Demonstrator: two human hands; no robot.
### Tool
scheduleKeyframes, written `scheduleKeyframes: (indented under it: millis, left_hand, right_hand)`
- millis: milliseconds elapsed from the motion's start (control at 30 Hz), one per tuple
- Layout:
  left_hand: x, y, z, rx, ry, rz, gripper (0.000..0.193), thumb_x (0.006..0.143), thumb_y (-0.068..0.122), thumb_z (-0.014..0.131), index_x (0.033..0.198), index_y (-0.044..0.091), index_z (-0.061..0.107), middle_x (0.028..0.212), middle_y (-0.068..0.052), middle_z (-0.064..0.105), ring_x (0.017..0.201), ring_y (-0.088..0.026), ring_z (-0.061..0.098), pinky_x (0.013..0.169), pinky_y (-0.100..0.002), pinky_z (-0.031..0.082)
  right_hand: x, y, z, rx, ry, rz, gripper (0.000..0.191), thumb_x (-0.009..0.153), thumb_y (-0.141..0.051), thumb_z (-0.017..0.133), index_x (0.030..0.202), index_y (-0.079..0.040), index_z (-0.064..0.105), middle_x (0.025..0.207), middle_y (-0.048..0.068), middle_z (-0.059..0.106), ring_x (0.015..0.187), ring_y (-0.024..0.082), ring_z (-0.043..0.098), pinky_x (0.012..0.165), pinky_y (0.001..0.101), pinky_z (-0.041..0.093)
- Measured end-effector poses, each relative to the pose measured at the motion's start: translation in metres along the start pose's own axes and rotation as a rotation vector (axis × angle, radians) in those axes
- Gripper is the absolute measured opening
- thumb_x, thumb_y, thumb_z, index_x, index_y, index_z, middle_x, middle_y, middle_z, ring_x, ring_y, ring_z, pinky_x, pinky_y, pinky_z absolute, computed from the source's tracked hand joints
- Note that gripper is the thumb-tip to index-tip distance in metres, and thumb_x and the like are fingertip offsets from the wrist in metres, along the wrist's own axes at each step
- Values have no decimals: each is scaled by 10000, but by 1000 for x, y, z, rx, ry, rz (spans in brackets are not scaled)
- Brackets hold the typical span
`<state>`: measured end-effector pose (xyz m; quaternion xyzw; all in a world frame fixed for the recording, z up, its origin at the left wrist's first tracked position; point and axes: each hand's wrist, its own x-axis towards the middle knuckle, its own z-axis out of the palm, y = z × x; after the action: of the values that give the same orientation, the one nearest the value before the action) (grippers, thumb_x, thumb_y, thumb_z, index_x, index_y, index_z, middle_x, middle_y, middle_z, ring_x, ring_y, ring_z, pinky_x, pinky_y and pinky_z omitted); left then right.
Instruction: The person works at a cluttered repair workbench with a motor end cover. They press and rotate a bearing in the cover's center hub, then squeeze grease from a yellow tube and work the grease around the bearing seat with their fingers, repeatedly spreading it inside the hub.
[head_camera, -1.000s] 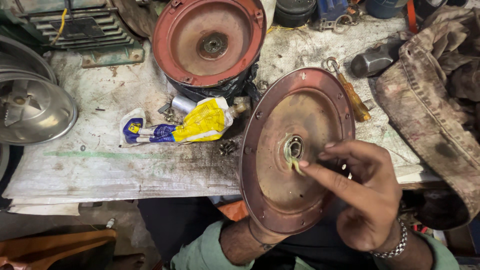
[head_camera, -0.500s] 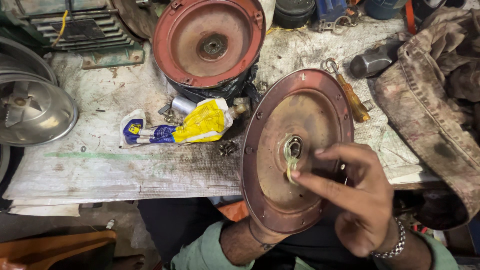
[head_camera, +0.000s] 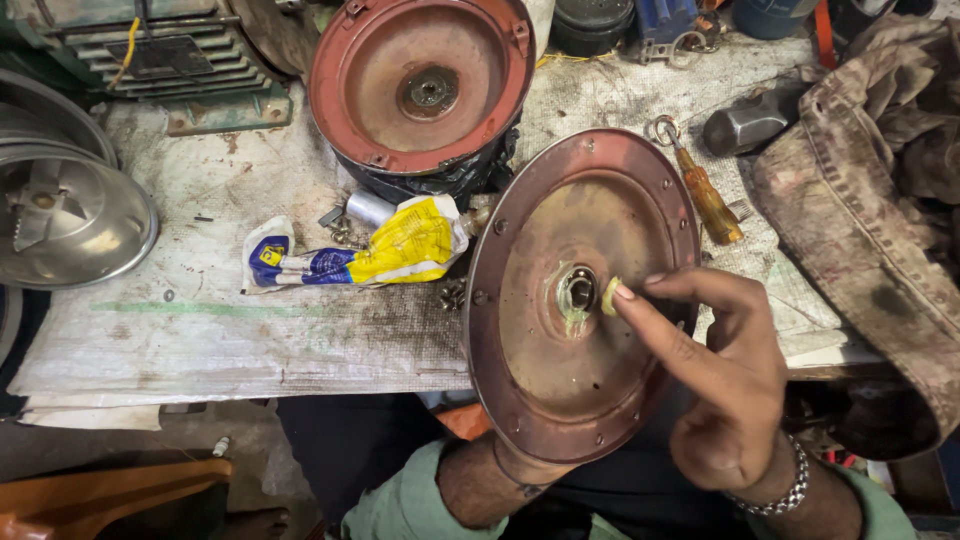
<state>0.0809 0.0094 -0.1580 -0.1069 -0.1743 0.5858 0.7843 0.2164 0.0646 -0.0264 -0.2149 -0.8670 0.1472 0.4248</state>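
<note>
Right hand (head_camera: 725, 390) keeps no closed grip: its forefinger, tipped with pale grease (head_camera: 609, 296), points at the hub (head_camera: 577, 290) of the red cover (head_camera: 580, 300), which the hidden left hand seems to prop up tilted over the worktop (head_camera: 250, 320) edge. Too heavy a dab could smear past the hub, and a slack hold could let the cover slip down.

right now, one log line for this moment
left hand: holds round rust-red metal cover plate from beneath | right hand: greased fingertip at plate's centre hub
</note>
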Motion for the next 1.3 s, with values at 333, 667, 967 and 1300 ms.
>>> scheduleKeyframes:
  millis: [333,667,967,1300]
  left_hand:
    - [-5,1,6,438,-52,182,604,1121,320,455,1637,72,263,1612,-124,397,1498,-249,395,1290,-405,305]
    - [5,-9,40,1226,-192,604,741,1044,435,557,1633,120,236,1636,-101,368,1523,-271,365,1296,-461,292]
    - [32,-5,56,538,-6,494,698,1058,565,367,1574,96,401,1525,-131,509,1393,-310,503,1202,-483,397]
    - [53,-1,76,440,-27,469,697,1046,612,359,1518,110,464,1468,-113,546,1329,-297,538,1151,-456,421]
  right_hand:
    - [5,-11,5,-107,-98,-34,969,1024,-750,139,1326,3,668,1319,230,570,1242,401,496,1165,514,343]
    - [7,-6,12,-157,-91,-11,950,1030,-754,176,1437,-6,597,1393,228,528,1319,400,464,1200,526,322]
    - [11,-5,12,-160,-99,32,972,1016,-774,184,1486,-2,543,1431,246,491,1320,397,442,1167,523,320]
    - [26,4,4,-166,-63,16,987,1025,-790,226,1512,21,507,1461,271,450,1266,383,443,1106,487,385]
